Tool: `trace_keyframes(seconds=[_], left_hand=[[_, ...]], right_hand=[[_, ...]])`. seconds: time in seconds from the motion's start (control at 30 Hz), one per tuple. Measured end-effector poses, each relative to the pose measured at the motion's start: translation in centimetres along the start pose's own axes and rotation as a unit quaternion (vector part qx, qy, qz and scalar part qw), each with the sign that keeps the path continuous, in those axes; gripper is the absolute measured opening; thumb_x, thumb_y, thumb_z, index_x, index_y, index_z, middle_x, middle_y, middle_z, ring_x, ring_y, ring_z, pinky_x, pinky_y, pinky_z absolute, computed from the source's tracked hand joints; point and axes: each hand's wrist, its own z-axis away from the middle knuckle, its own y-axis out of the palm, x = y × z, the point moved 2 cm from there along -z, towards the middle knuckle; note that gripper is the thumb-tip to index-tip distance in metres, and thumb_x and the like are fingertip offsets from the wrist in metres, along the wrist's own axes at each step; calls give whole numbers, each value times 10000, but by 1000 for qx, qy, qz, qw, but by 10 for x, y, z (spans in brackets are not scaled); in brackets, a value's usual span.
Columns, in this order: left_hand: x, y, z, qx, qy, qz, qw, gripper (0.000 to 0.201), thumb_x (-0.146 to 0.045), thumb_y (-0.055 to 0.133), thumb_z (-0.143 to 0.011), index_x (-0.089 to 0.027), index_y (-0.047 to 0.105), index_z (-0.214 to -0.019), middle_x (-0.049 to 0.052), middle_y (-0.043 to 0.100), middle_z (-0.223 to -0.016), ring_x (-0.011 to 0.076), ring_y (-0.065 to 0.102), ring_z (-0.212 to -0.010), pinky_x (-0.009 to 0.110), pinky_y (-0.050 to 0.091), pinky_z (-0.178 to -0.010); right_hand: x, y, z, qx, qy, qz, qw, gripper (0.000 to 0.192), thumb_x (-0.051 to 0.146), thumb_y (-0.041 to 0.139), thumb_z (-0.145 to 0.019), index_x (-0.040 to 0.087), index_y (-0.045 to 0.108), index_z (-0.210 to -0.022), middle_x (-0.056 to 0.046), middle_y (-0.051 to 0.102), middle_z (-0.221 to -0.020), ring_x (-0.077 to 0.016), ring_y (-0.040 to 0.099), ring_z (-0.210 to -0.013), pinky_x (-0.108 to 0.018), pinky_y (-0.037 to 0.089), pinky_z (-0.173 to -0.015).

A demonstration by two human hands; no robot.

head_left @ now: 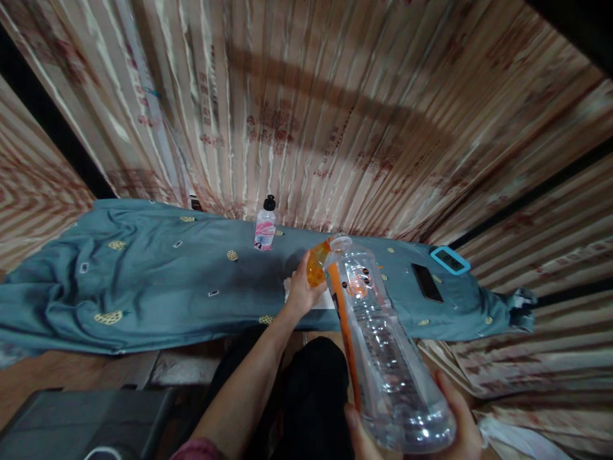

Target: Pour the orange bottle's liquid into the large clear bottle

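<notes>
My left hand (301, 287) is wrapped round a small orange-yellow translucent bottle (317, 263). This small bottle is next to the neck of a large clear plastic bottle (378, 326); I cannot tell whether the two touch. My right hand (462, 421) grips the large bottle near its base, fingers on both sides. An orange and clear label with a face print is on the large bottle, which tilts with its neck away from me and shows no cap. Partly hidden behind my left hand lies a white paper or tissue (325, 300).
A teal cloth with pineapple prints (158, 281) covers the narrow table. On it stand a pink-labelled bottle with a black cap (265, 227), a dark phone (427, 283) and a blue-framed digital clock (450, 260). Striped curtains surround it. A grey case (90, 421) sits lower left.
</notes>
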Motion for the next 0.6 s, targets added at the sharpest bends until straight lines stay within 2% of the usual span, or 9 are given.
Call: trace_keyframes(seconds=[0.17,0.3,0.47,0.6], left_hand=[[-1,0,0,0,8,8,1000,799,-112,719,-727,-229,411,-1455,78,667,-1343,253,661,-1192,426,502,-1075],[0,1,0,-2,12,20,1000,795,-118,725,-727,-226,419,-1452,82,662,-1348,251,659,-1200,426,498,-1083],[1,2,-1,-1,8,27,1000,800,-106,720,-723,-221,417,-1454,96,648,-1371,253,654,-1213,424,496,-1086],[0,2,-1,-5,12,23,1000,792,-112,733,-721,-239,437,-1444,79,666,-1345,248,666,-1189,423,504,-1075]], right_hand=[[19,4,-8,-11,-67,5,998,980,512,889,-594,140,514,-1420,-88,612,-1057,-222,606,-891,-323,518,-671],[21,6,-10,-20,-54,-7,998,986,494,889,-595,141,503,-1430,-87,590,-1098,-214,590,-914,-317,499,-701],[20,6,-8,-17,-75,11,997,989,515,890,-592,164,511,-1436,-77,596,-1076,-212,592,-900,-321,511,-699],[16,5,-5,-19,-34,0,999,1013,496,898,-590,156,486,-1450,-100,603,-1093,-251,609,-954,-354,545,-717]])
